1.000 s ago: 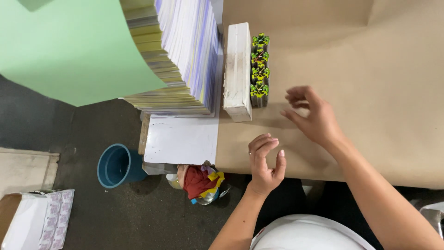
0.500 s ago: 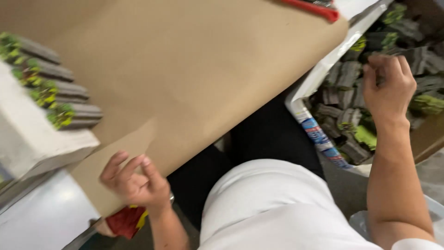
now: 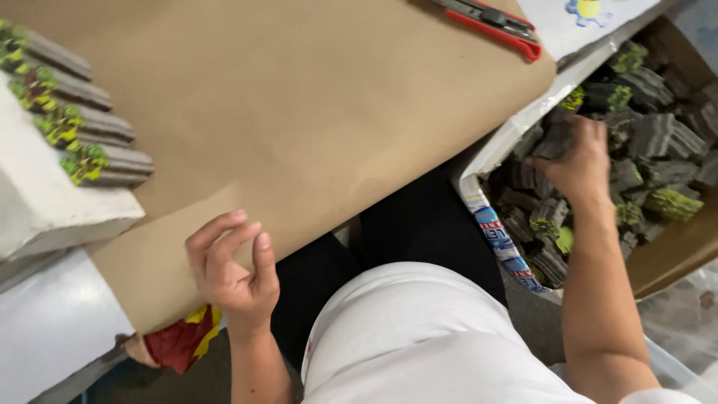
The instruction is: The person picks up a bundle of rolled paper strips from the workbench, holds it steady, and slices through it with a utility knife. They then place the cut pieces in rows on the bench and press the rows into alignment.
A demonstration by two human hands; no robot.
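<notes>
Tabletop: covered by a big sheet of plain brown kraft paper (image 3: 299,112), which runs right over the near edge above the person's lap.
Left side of tabletop: a chunky white foam block (image 3: 45,202) with a row of grey corrugated bundles with green-and-yellow ends (image 3: 82,127) lined up just beside it on the paper.
Far edge: a red-and-grey utility knife (image 3: 493,21) lying flat on the paper, well away from both hands.
Left hand (image 3: 232,273): at the near edge of the paper, fingers curled loosely with the tips on the sheet; grip is half closed and holding nothing.
Under the left hand: a crumpled red-and-yellow wrapper (image 3: 179,340) sticking out below the paper's edge.
Right hand (image 3: 580,161): reached down off to the side into an open cardboard box (image 3: 673,254) that's full of loose grey corrugated bundles (image 3: 658,135).
Right grip: fingers closed around one dark grey bundle (image 3: 555,138) near the top of the pile, so that piece is inside the box, in the hand.
Box rim: a white printed flap with blue and red markings (image 3: 501,239) on the side nearest the person.
Person: white shirt, dark trousers, seen from above.
</notes>
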